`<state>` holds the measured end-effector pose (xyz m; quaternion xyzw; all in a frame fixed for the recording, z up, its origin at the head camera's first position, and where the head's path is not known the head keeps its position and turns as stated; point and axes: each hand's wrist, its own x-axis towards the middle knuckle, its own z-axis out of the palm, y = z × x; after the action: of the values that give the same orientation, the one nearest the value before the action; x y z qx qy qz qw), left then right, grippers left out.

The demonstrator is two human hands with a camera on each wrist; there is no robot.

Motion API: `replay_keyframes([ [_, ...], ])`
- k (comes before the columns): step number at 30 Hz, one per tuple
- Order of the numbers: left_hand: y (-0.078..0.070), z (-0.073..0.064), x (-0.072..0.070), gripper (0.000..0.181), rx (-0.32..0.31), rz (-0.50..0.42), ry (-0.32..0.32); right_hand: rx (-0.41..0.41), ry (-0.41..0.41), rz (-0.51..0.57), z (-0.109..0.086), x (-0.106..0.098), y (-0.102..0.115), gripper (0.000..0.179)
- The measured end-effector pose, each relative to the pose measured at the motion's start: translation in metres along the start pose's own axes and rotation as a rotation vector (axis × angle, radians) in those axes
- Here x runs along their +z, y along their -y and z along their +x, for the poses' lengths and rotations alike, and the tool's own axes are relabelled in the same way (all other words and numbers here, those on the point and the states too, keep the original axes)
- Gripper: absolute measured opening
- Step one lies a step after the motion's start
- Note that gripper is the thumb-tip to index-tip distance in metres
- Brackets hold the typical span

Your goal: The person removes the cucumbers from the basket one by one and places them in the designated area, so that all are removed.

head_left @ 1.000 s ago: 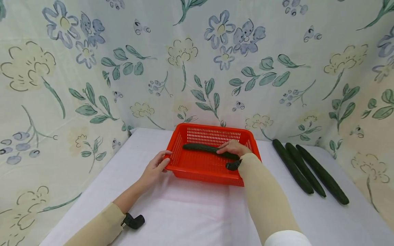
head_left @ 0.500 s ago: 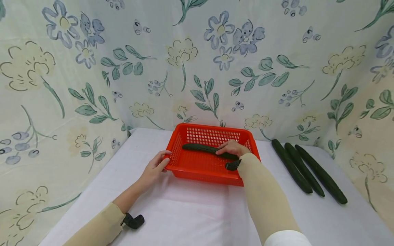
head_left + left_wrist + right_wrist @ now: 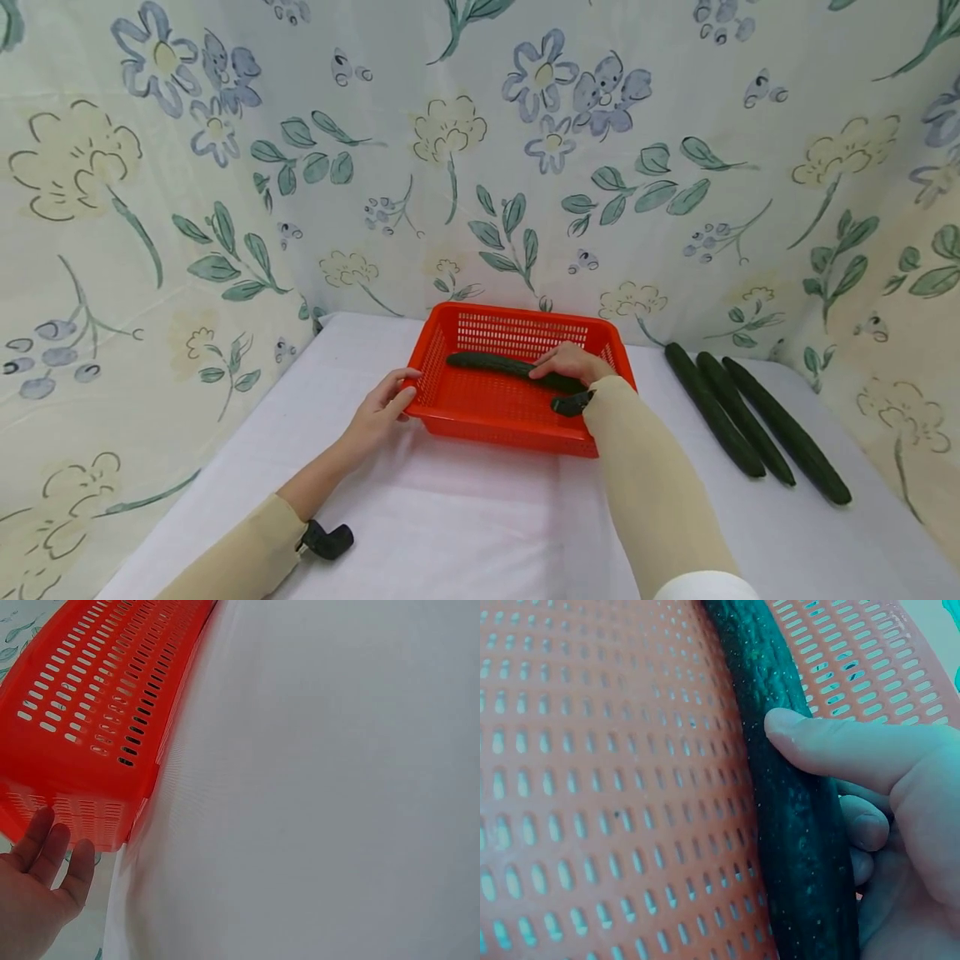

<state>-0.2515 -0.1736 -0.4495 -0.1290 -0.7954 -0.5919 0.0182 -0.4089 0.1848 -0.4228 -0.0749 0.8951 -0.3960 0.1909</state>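
Observation:
A dark green cucumber (image 3: 487,361) lies lengthwise inside a red plastic basket (image 3: 495,425) with slotted walls. My right hand (image 3: 572,363) grips it near its right end; in the right wrist view the thumb lies across the bumpy cucumber (image 3: 802,847) and curled fingers meet its other side. At the basket's left near corner, my left hand (image 3: 378,404) holds the rim, thumb and index finger over the edge. The left wrist view shows other fingers of the left hand (image 3: 37,892) under the end wall of the basket (image 3: 75,761); its thumb is out of sight there.
Three more cucumbers (image 3: 712,408) lie side by side on the white tablecloth (image 3: 480,533), right of the basket. Floral curtain cloth (image 3: 480,167) hangs behind the table and along both sides, close to the basket's back rim.
Both hands, the basket and the cucumbers stay where they were. Only the head view shifts very slightly.

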Motion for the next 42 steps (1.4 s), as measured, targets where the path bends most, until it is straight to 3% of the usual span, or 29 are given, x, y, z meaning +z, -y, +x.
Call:
replay_keyframes([
  [10,-0.002,-0.001,0.000,0.039,-0.004,0.005,0.002,-0.060,0.019,-0.012,-0.002,-0.006,0.007,0.025],
  [20,-0.002,-0.001,0.001,0.037,-0.026,0.011,-0.008,-0.049,-0.003,-0.022,-0.005,-0.013,0.014,0.027],
  [26,-0.005,-0.002,0.000,0.038,-0.014,0.010,0.001,-0.083,-0.027,-0.036,-0.003,-0.025,0.020,0.032],
  [37,-0.010,-0.005,0.000,0.037,-0.004,-0.004,0.003,-0.004,0.000,0.125,-0.019,-0.053,0.040,0.039],
  [42,-0.007,-0.005,0.000,0.039,0.001,-0.006,0.006,-0.014,-0.016,0.137,-0.025,-0.065,0.042,0.041],
])
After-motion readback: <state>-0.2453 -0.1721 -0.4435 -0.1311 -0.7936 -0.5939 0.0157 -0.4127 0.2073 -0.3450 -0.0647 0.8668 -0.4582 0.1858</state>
